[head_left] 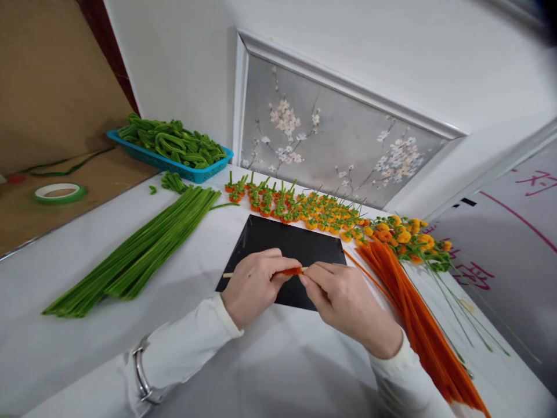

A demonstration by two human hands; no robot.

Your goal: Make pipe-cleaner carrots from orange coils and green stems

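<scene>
Over a black board (282, 232), both hands meet at a thin pale stick (228, 275) with a short piece of orange pipe cleaner (292, 271) around or along it. My left hand (256, 284) is closed on the stick and the orange pipe cleaner; the stick's other end pokes out to the left. The fingers of my right hand (343, 296) are pinched at the stick's right tip, beside the orange piece. How the pipe cleaner sits under the fingers is partly hidden. Right of my right hand lies a bundle of long orange pipe cleaners (409, 307).
Left lies a bundle of green pipe cleaners (143, 249), with a blue basket (174, 168) of folded green ones behind. Rows of small orange flower pieces (278, 203) line the wall. Finished-looking orange flowers (404, 235) lie right. Green tape (60, 193) rests on brown board.
</scene>
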